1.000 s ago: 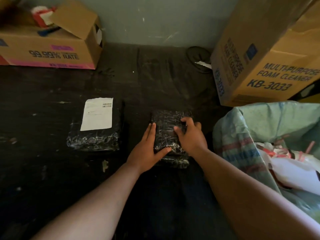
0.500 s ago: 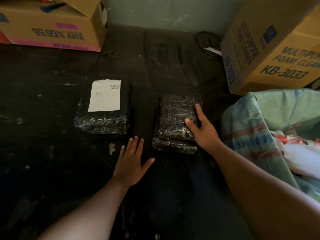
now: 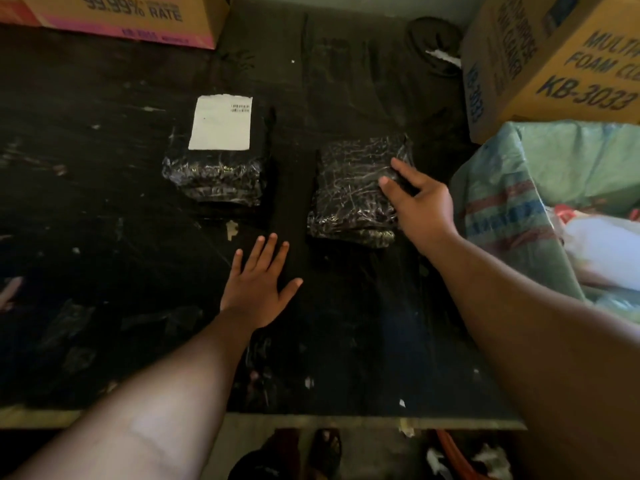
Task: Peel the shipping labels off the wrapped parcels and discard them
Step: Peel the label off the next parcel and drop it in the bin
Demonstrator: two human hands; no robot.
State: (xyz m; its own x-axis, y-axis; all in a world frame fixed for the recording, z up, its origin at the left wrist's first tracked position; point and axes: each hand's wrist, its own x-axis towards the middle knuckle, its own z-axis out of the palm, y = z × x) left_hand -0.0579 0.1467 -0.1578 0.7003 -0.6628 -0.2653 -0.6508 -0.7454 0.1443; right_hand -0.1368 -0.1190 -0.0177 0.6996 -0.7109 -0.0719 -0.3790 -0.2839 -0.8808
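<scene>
A person's two bare forearms reach in from the near edge of a dark, scuffed table point(image 3: 104, 237), whose pale front lip runs across the bottom of the view above a dim floor where dark footwear is only partly made out. The left hand point(image 3: 258, 289) lies palm-down and flat on the bare tabletop, fingers spread wide and holding nothing, just short of the gap between two parcels. The right hand point(image 3: 420, 206) rests its extended fingers on the right side of the unlabelled parcel point(image 3: 353, 188), a black bundle in shiny plastic wrap; the fingers are loosely open and laid on the wrap, and whether any of them grips its edge cannot be told. That parcel's long axis runs away from the viewer, tilted slightly to the right at its far end. To its left, well apart across a strip of bare table, sits the labelled parcel point(image 3: 214, 178), likewise long-axis away from the viewer, with a white shipping label point(image 3: 221, 123) stuck flat on its far half, print at the label's upper right corner. At the right edge stands a green woven sack point(image 3: 502, 188), open, with crumpled white material inside. Beyond it a tan cardboard box point(image 3: 554, 64) reads "KB-3033". At the far left another cardboard carton point(image 3: 138, 19) reads "99.99% RATE", and a dark round object lies by the pale wall.
</scene>
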